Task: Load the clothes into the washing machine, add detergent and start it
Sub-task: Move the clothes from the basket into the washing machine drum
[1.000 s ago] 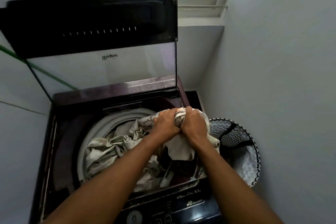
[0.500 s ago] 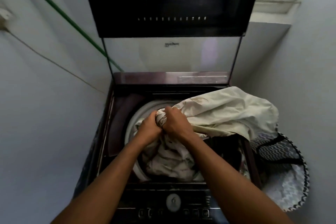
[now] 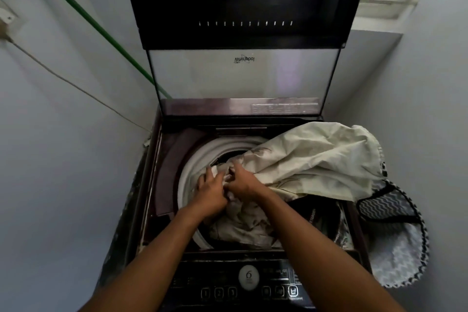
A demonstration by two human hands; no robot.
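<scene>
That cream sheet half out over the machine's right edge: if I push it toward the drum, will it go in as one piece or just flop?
Probably flop: the cream sheet lies in soft folds and drapes over the washing machine rim, so it looks limp. It seems light but bulky; likely feed it in by handfuls. Both hands bunch it at the drum, so the fabric gathers readily.

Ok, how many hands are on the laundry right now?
2: left hand and right hand side by side over the drum, both gripping the cream cloth.

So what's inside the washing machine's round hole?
A crumpled cream cloth fills the drum, and both hands, left hand and right hand, grip it. Part of the cloth drapes out over the right edge. Anything beneath is hidden.
</scene>
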